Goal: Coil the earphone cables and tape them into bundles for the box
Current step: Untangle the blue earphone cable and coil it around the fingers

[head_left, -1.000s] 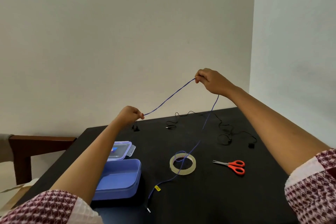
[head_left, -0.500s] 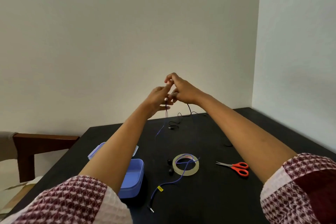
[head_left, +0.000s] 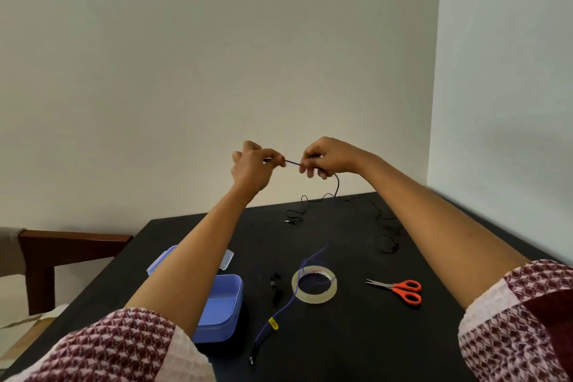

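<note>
Both hands are raised above the black table (head_left: 356,335), close together. My left hand (head_left: 252,164) pinches one end of a short stretch of blue earphone cable (head_left: 293,162); my right hand (head_left: 325,158) grips it a little to the right. From the right hand the cable hangs down, runs across the clear tape roll (head_left: 313,285) and ends in a plug near the table's front. A black earphone cable (head_left: 297,214) lies loose at the back of the table. The open blue box (head_left: 221,301) sits under my left forearm, its lid (head_left: 228,259) behind it.
Orange-handled scissors (head_left: 403,290) lie right of the tape roll. Small black earbuds (head_left: 275,284) lie left of it. More black cable (head_left: 387,239) loops at the back right. A wooden chair (head_left: 62,245) stands beyond the table's left edge. Walls close the back and right.
A second ago my hands were far apart with the blue cable stretched between them. They came together, and now they have drawn slightly apart with a short piece between them.
</note>
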